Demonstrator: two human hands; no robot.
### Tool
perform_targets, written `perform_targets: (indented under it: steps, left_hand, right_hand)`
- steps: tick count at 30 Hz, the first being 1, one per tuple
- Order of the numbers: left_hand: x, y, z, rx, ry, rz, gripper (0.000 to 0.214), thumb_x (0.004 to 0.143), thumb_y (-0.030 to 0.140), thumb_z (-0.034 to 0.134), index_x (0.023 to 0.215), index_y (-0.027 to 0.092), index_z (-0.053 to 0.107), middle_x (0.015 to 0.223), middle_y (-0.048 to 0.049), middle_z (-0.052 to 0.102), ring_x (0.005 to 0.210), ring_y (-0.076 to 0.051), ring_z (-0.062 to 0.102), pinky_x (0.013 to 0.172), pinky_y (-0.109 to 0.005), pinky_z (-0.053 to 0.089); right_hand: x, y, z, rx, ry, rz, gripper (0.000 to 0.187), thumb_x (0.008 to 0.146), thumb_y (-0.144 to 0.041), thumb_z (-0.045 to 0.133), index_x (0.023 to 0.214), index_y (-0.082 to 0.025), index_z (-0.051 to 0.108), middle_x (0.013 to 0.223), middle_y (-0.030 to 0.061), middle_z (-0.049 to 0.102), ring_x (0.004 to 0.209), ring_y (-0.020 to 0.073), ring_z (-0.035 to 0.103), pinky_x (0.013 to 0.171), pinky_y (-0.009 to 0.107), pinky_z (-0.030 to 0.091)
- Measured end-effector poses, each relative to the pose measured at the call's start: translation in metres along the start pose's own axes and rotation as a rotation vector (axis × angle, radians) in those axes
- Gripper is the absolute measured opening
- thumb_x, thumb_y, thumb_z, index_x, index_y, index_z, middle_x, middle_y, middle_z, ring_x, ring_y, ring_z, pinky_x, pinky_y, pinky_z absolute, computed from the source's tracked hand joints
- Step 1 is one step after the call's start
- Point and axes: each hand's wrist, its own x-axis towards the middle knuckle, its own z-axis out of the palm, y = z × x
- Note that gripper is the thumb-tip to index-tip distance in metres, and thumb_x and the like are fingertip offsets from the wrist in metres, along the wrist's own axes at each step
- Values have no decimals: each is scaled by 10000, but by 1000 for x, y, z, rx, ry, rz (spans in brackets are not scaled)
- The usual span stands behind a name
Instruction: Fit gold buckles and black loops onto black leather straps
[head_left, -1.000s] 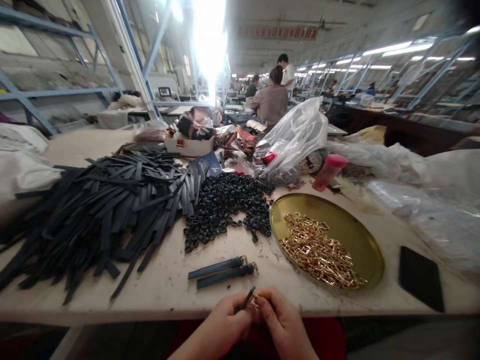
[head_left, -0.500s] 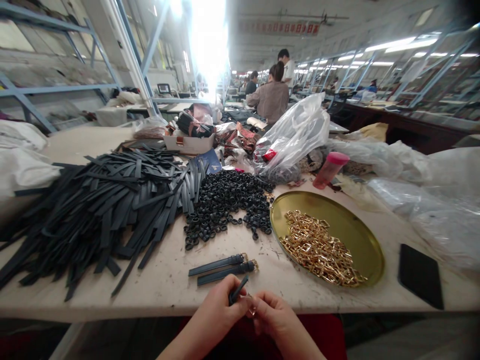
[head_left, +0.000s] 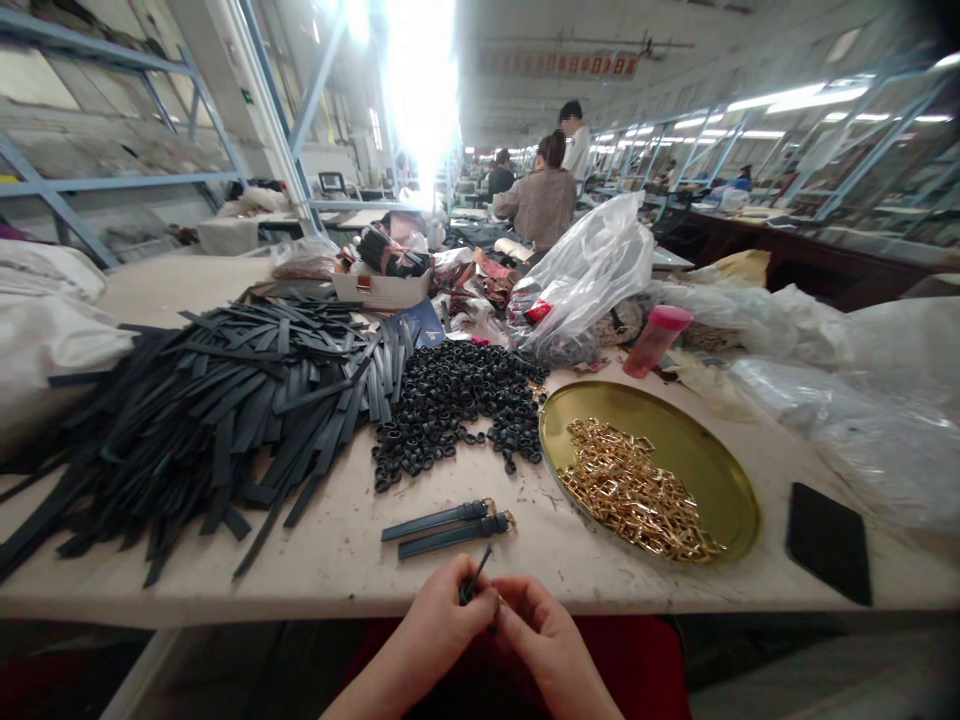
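My left hand (head_left: 450,610) is closed round a dark strap (head_left: 478,575), whose end sticks up past the thumb. Against it, my right hand (head_left: 536,620) pinches a small gold buckle (head_left: 501,601), mostly hidden by the fingertips. Both hands meet just off the table's front edge. Beyond them lie two dark straps with gold buckles (head_left: 454,533), side by side. Behind these is a heap of small black loops (head_left: 457,400). A large pile of dark strips (head_left: 225,400) spreads to the left. On the right, a gold tray (head_left: 712,455) holds many gold buckles (head_left: 637,490).
A black flat slab (head_left: 829,540) lies right of the tray. Behind the tray stands a pink-lidded jar (head_left: 656,340). Clear plastic bags (head_left: 589,275) and a filled box (head_left: 382,288) line the back. Other people (head_left: 541,190) are farther off.
The strap end in my left hand has turned to stand narrower and more upright. My right fingers have closed in over the buckle, hiding more of it. The view has shifted slightly.
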Motion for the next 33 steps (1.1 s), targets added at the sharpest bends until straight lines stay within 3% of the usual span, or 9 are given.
perform_targets:
  steps: [4,9,13,16,20,24,29,33]
  left_hand:
    - [-9,2,-4,-219,-127,-26,354,790,507,361,793,165,452,574,60,474,428,-60,343,413,-190,234]
    - [-15,-5,-5,-135,-90,27,267,785,416,409,709,164,456,567,53,464,468,-68,380,457,-193,289]
    - [-16,-12,-2,-79,17,68,236,820,370,383,703,173,443,575,54,464,465,-77,411,465,-199,317]
    - [-19,-11,-1,-15,1,76,238,833,360,382,715,171,466,548,52,467,473,-98,448,474,-208,337]
    - [-20,-5,1,93,-9,137,235,835,340,407,736,166,529,651,-1,553,593,-137,517,546,-227,382]
    - [-13,0,6,41,16,189,197,833,286,414,767,162,552,719,-20,583,669,-147,528,619,-239,404]
    - [-10,6,5,-173,-113,76,112,759,250,507,795,148,537,683,8,563,573,-113,496,541,-221,398]
    - [-10,9,1,-253,-99,20,150,720,280,558,749,143,505,636,15,556,539,-100,489,520,-214,387]
  right_hand:
    - [0,-1,-1,82,42,35,317,586,-342,767,789,-148,619,561,-40,611,432,57,496,434,169,356]
    - [-4,-11,2,367,128,158,317,541,-238,804,783,-164,613,617,-41,653,448,37,554,479,146,459]
    - [-5,-17,3,560,202,241,410,482,-159,827,830,-172,611,658,-33,679,494,46,606,521,138,511]
    - [-3,-17,4,632,194,277,480,420,-135,848,836,-167,609,663,-26,686,497,44,612,528,128,516]
    - [0,-8,9,546,169,253,413,477,-229,837,814,-163,607,577,-46,654,450,50,588,478,141,500]
    - [4,-2,8,412,110,86,305,534,-283,810,716,-157,600,565,-46,637,443,51,555,440,147,456]
    - [9,-12,0,306,176,30,272,577,-262,788,757,-175,604,610,-58,628,486,49,546,477,151,453]
    - [10,-5,0,242,79,3,266,585,-292,778,699,-165,573,602,-45,610,498,85,550,453,187,439]
